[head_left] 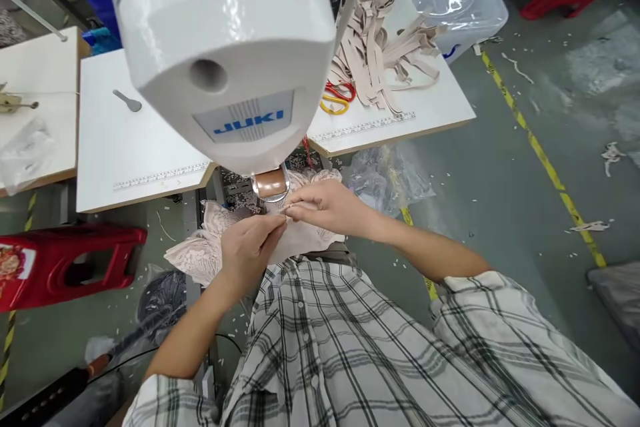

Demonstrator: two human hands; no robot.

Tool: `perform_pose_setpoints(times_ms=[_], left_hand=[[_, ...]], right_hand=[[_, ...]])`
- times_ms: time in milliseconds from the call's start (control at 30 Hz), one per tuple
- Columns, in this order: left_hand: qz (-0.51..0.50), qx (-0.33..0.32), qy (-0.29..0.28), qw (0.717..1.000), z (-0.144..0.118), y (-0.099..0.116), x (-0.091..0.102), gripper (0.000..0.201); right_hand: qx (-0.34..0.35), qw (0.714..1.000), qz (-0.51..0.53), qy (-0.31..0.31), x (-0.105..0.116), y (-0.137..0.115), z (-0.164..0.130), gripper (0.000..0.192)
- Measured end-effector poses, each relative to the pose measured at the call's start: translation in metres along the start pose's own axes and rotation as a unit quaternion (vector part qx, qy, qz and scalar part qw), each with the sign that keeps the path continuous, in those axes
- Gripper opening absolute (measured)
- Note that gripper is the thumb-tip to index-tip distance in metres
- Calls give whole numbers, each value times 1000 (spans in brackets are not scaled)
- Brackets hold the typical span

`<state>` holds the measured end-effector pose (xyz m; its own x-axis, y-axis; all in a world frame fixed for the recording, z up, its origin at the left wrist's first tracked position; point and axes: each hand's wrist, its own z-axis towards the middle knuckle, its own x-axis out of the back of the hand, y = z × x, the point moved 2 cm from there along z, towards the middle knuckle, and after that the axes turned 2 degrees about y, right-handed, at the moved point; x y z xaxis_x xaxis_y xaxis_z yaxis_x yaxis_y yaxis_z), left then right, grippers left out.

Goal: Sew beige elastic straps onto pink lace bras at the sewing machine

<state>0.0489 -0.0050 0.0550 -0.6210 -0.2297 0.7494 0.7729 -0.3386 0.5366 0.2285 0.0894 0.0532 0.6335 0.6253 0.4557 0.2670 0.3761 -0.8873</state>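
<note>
Head camera: beneath the white sewing machine (225, 47), a person's two hands meet over a piece of pale pink lace fabric (200, 253) lying just in front of the machine's lower end. The left hand (250, 247) comes in from below, fingers drawn together in a pinch on the fabric's edge. The right hand (325, 207) reaches in from the right, its fingertips pressed together on the same edge, so the two pinches touch. The fabric spreads leftward and downward from the hands, its long axis running roughly left to right. Behind, a heap of beige straps (380, 53) and scissors (337, 97) lie on the white bench (425, 110), well apart.
</note>
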Motion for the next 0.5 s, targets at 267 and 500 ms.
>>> perform_pose_setpoints(times_ms=[267, 500], left_hand=[[-11, 36, -33, 999, 6, -4, 1, 20], [-46, 40, -61, 996, 16, -7, -2, 13]], right_hand=[[-79, 987, 106, -94, 6, 9, 4, 20], [-89, 984, 93, -125, 8, 10, 7, 12]])
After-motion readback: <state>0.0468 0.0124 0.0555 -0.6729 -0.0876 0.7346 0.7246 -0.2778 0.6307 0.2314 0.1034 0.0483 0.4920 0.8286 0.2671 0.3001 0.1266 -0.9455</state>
